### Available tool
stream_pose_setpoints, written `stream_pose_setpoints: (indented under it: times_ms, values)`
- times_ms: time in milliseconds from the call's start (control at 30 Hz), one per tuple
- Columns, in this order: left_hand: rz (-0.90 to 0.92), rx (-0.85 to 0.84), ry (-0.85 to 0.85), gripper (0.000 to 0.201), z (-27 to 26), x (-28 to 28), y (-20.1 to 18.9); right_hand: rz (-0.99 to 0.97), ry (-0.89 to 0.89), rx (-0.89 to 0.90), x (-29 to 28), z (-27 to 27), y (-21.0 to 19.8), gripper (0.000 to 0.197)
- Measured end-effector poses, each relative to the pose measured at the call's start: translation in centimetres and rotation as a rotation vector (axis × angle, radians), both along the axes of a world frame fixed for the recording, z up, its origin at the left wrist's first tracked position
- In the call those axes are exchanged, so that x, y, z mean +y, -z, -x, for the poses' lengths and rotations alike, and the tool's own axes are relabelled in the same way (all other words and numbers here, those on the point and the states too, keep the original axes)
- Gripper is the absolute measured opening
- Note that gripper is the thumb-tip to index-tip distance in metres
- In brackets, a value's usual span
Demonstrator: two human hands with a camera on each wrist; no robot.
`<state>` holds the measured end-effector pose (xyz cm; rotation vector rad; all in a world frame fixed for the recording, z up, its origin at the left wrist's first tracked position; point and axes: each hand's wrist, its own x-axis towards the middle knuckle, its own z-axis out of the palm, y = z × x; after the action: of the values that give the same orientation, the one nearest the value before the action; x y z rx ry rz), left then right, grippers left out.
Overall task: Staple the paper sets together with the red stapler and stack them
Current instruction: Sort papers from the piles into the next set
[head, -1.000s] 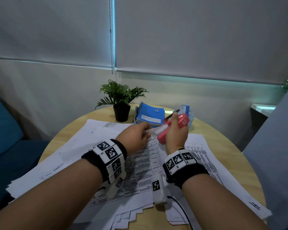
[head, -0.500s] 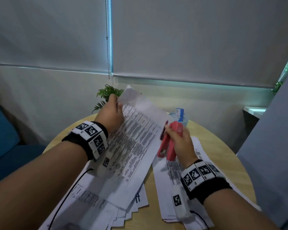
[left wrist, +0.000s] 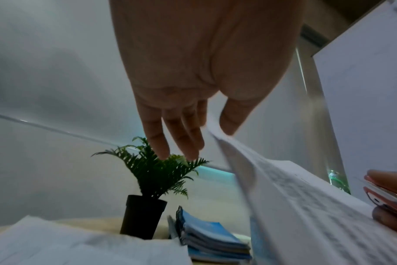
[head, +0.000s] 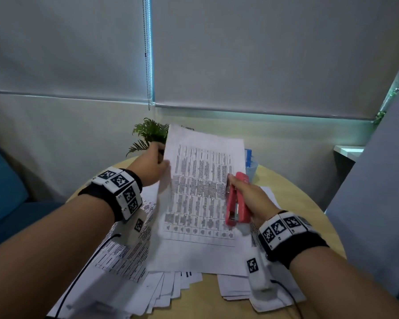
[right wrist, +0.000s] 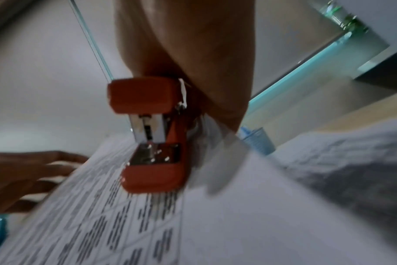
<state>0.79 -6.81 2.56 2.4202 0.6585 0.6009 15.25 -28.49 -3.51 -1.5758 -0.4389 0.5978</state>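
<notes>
Containers, near to far: small black plant pot [left wrist: 143,217] with a green fern-like plant [head: 149,133]; pale blue ribbed cup [head: 252,168] at the far table edge, a blue item standing in it, too blurred to identify.

Round light-wood table [head: 309,203]: nearest the person, loose printed white sheets [head: 161,293] fanned in overlapping layers.

Above them, a set of white printed paper sheets with dense black tabular text [head: 200,196] is raised off the table and tilted up, far edge highest.

Right hand [head: 251,199] grasps the red metal-jawed stapler [head: 236,201], fingers wrapped round its body; the stapler lies against the right side of the raised set. In the right wrist view its mouth sits at the paper's edge; whether paper is between the jaws cannot be told.

Left hand [head: 151,165] holds the set's upper left edge, pinched between thumb and fingers (left wrist view); the fingers are nearly straight.

Behind the set: stack of blue spiral-bound notebooks [left wrist: 211,238], just beside the pot.
</notes>
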Motion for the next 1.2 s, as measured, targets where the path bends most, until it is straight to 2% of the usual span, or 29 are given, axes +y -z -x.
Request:
stream_pose_setpoints:
  times_ms: [133,233,367,500,633,700,767,833,1033,1100,1200]
  values:
    - [-0.191,0.362,0.090,0.033,0.5,0.4,2.5,0.193,0.081,0.018,-2.2,-3.2,0.3,0.048]
    - [-0.257,0.586,0.147,0.034,0.9,0.5,4.2,0.421,0.139,-0.032,-4.3,-4.9,0.7,0.048]
    - [-0.277,0.804,0.151,0.040,1.3,0.9,6.1,0.692,0.070,-0.099,-6.3,-6.9,2.1,0.063]
    - [-0.265,0.929,0.170,0.045,1.6,0.9,7.0,0.941,-0.026,-0.214,-6.5,-6.8,2.0,0.068]
    - [-0.255,0.919,0.175,0.043,1.6,1.2,7.1,1.184,0.060,-0.503,-5.0,-5.1,0.5,0.072]
    - [-0.249,0.902,0.182,0.039,1.5,1.6,7.2,1.104,0.058,-0.563,-3.3,-4.9,0.1,0.063]
    - [-0.251,0.889,0.194,0.036,1.5,1.7,7.2,0.887,0.012,-0.469,-1.1,-4.5,0.0,0.051]
    - [-0.262,0.880,0.206,0.033,1.5,1.8,7.3,0.773,-0.064,-0.405,1.1,-3.7,0.0,0.051]
    - [-0.267,0.883,0.220,0.034,1.3,2.2,7.5,0.824,-0.262,-0.429,7.2,-0.5,1.5,0.054]
    - [-0.259,0.878,0.223,0.031,1.1,2.6,7.4,0.812,-0.280,-0.349,8.4,-0.2,2.2,0.052]
    - [-0.246,0.860,0.228,0.032,0.8,3.3,7.4,0.901,-0.279,-0.416,9.5,-0.5,2.8,0.051]
